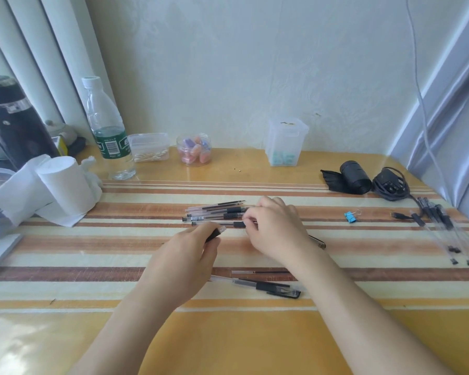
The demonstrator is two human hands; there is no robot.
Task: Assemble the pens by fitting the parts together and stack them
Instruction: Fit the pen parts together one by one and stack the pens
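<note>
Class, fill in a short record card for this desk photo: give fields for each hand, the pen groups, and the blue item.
left hand: closed on a black pen part
right hand: fingers at the middle pen pile
finished pens: grouped at the right edge of the striped table
capped pen: lying near the wrists
blue binder clip: right of the hands

Loose pens [214, 213] left of binder clip [350, 216]

The striped, glass-covered worktop [146, 261] lies bare along its near edge and left of centre. A loose row of clear-barrelled pens [214, 213] blocks the middle, a white tissue roll [65, 185] crowds the left, and a coiled black cable [390, 185] crowds the right.
</note>
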